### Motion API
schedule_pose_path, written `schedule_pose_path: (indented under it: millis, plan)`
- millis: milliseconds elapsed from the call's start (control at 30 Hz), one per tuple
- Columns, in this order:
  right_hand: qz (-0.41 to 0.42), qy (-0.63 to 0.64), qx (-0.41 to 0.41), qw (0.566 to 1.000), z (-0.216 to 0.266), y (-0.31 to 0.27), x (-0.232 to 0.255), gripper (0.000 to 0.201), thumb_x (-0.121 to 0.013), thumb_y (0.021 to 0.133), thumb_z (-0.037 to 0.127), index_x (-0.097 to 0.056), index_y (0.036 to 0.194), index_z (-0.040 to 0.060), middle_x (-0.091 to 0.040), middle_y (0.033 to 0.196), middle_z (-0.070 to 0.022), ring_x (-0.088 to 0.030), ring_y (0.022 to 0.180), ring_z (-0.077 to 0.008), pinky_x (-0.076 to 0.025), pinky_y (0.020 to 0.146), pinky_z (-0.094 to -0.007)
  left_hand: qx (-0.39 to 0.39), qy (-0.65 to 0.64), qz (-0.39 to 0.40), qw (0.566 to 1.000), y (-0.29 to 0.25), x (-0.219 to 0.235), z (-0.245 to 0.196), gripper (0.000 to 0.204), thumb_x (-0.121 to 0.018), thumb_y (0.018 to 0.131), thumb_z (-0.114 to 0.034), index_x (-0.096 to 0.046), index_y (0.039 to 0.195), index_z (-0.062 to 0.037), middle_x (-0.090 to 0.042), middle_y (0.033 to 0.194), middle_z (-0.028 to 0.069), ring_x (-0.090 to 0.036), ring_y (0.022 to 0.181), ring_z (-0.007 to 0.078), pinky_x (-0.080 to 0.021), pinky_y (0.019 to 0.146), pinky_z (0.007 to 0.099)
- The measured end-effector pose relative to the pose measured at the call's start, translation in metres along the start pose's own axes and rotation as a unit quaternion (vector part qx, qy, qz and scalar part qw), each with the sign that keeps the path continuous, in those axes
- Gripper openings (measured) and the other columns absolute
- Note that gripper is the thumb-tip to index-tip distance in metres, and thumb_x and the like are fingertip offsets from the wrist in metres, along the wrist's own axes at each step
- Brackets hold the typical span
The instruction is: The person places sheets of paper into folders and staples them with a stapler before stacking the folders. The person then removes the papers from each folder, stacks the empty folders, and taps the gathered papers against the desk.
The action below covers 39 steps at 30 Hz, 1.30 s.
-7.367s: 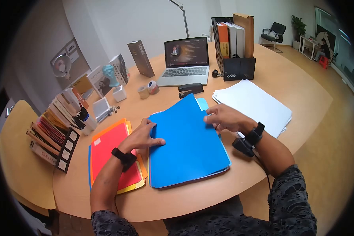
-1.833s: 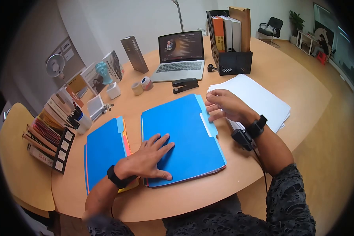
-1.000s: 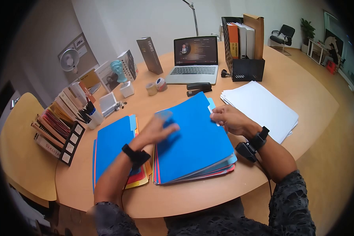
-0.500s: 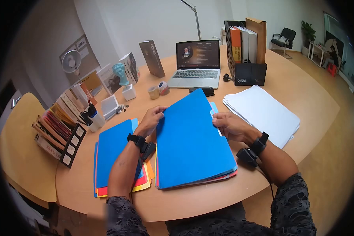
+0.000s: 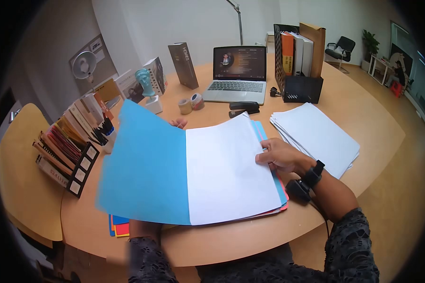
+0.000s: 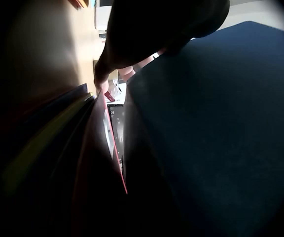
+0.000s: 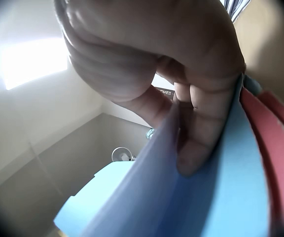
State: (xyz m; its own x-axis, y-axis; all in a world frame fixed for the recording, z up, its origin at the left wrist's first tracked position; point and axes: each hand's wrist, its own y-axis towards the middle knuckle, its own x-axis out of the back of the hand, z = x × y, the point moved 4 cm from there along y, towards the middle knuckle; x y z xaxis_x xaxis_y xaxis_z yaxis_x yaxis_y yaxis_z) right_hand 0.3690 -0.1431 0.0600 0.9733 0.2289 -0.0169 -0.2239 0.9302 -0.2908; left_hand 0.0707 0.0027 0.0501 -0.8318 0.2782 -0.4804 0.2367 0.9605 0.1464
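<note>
A blue folder (image 5: 146, 165) lies spread, its pale blue cover swung left and blurred, showing white paper (image 5: 226, 174) inside. My right hand (image 5: 283, 155) pinches the right edge of that paper, thumb on top. In the right wrist view its fingers reach between the sheet and the light blue folder back (image 7: 240, 187). Mostly hidden behind the cover, my left hand (image 5: 178, 123) shows only fingertips at the top of the fold. The dark left wrist view has the left hand (image 6: 147, 34) curled at a red-edged folder (image 6: 113, 143) beside the raised cover.
At the left, a second folder pile (image 5: 120, 226) peeks out below the cover. A stack of white paper (image 5: 318, 137) lies at the right. Behind stand a stapler (image 5: 244, 108), tape rolls (image 5: 191, 104), a laptop (image 5: 236, 85) and a black file holder (image 5: 302, 89).
The top blue folder has gone from closed to spread, its cover swung left over the left hand and the left pile. The right hand now pinches the white paper inside.
</note>
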Motion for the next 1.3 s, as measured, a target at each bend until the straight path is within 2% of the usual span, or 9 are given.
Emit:
schedule_pose_path:
  millis: [67,267,467,667,900,1033,1167,1200,1300]
  plan:
    - [-0.027,-0.157,0.022,0.987,0.005,-0.001,0.004,0.038,-0.062,0.087,0.007,-0.055,0.121,-0.0087,-0.063,0.083,-0.0038,-0.059,0.071,-0.0052,-0.046,0.057,-0.0186,0.006,0.001,0.009,1.000,-0.006,0.001,0.004,0.020,-0.051,0.098,-0.021,-0.060,0.105,-0.0035,-0.063,0.109,0.0062,-0.059,0.103,0.0187,-0.049,0.087,0.0307]
    - [-0.093,-0.084,0.182,0.975,0.046,-0.034,0.071,0.020,-0.057,0.089,0.006,-0.065,0.105,-0.0003,-0.065,0.090,-0.0003,-0.059,0.079,-0.0074,-0.047,0.072,-0.0233,0.052,-0.043,0.080,0.995,0.020,-0.035,0.054,0.020,-0.052,0.098,-0.020,-0.060,0.105,-0.0036,-0.063,0.109,0.0063,-0.059,0.104,0.0188,-0.049,0.087,0.0308]
    - [-0.320,-0.229,0.107,0.913,0.101,-0.112,0.216,0.033,-0.050,0.088,0.005,-0.062,0.119,-0.0016,-0.066,0.101,-0.0059,-0.062,0.088,-0.0136,-0.049,0.082,-0.0281,0.093,-0.087,0.144,0.981,0.025,-0.078,0.093,0.019,-0.052,0.098,-0.020,-0.060,0.105,-0.0036,-0.063,0.110,0.0065,-0.059,0.104,0.0190,-0.050,0.087,0.0309]
    - [-0.282,-0.238,0.073,0.927,0.081,-0.132,0.295,0.022,-0.052,0.092,0.008,-0.064,0.110,0.0013,-0.066,0.095,-0.0022,-0.063,0.078,-0.0116,-0.051,0.076,-0.0279,0.100,-0.094,0.171,0.976,0.028,-0.089,0.090,0.019,-0.052,0.098,-0.020,-0.060,0.105,-0.0036,-0.063,0.110,0.0066,-0.059,0.104,0.0191,-0.050,0.087,0.0310]
    - [-0.276,-0.342,0.001,0.898,0.035,-0.100,0.288,0.007,-0.060,0.088,0.010,-0.066,0.085,0.0066,-0.061,0.077,0.0046,-0.055,0.066,-0.0074,-0.045,0.064,-0.0253,0.112,-0.093,0.194,0.970,0.032,-0.092,0.086,0.019,-0.052,0.098,-0.019,-0.060,0.105,-0.0036,-0.063,0.111,0.0068,-0.059,0.104,0.0193,-0.050,0.088,0.0311]
    - [-0.256,-0.244,-0.055,0.934,0.016,-0.104,0.278,0.005,-0.061,0.084,0.008,-0.066,0.082,0.0062,-0.061,0.076,0.0037,-0.054,0.066,-0.0073,-0.043,0.063,-0.0240,0.125,-0.092,0.209,0.965,0.036,-0.095,0.088,0.019,-0.052,0.098,-0.019,-0.060,0.105,-0.0036,-0.063,0.111,0.0069,-0.059,0.105,0.0194,-0.050,0.088,0.0312]
    - [-0.358,-0.335,-0.122,0.863,0.015,-0.128,0.311,0.046,-0.065,0.081,0.011,-0.056,0.125,-0.0011,-0.066,0.092,-0.0106,-0.067,0.073,-0.0209,-0.058,0.060,-0.0336,0.143,-0.094,0.220,0.960,0.037,-0.093,0.096,0.018,-0.052,0.098,-0.019,-0.060,0.105,-0.0036,-0.063,0.111,0.0070,-0.059,0.105,0.0195,-0.050,0.088,0.0313]
    - [-0.394,-0.396,-0.146,0.816,0.020,-0.139,0.313,0.039,-0.067,0.080,0.010,-0.061,0.116,-0.0015,-0.066,0.089,-0.0105,-0.067,0.070,-0.0198,-0.056,0.056,-0.0322,0.150,-0.094,0.224,0.958,0.037,-0.094,0.099,0.018,-0.052,0.098,-0.019,-0.060,0.105,-0.0036,-0.063,0.111,0.0070,-0.059,0.105,0.0195,-0.050,0.088,0.0313]
    - [-0.404,-0.419,-0.120,0.804,0.039,-0.152,0.316,0.023,-0.065,0.081,0.014,-0.064,0.099,-0.0012,-0.063,0.080,-0.0081,-0.064,0.067,-0.0183,-0.054,0.053,-0.0322,0.173,-0.095,0.239,0.951,0.034,-0.101,0.112,0.018,-0.052,0.098,-0.019,-0.060,0.105,-0.0036,-0.063,0.111,0.0071,-0.059,0.105,0.0196,-0.050,0.088,0.0313]
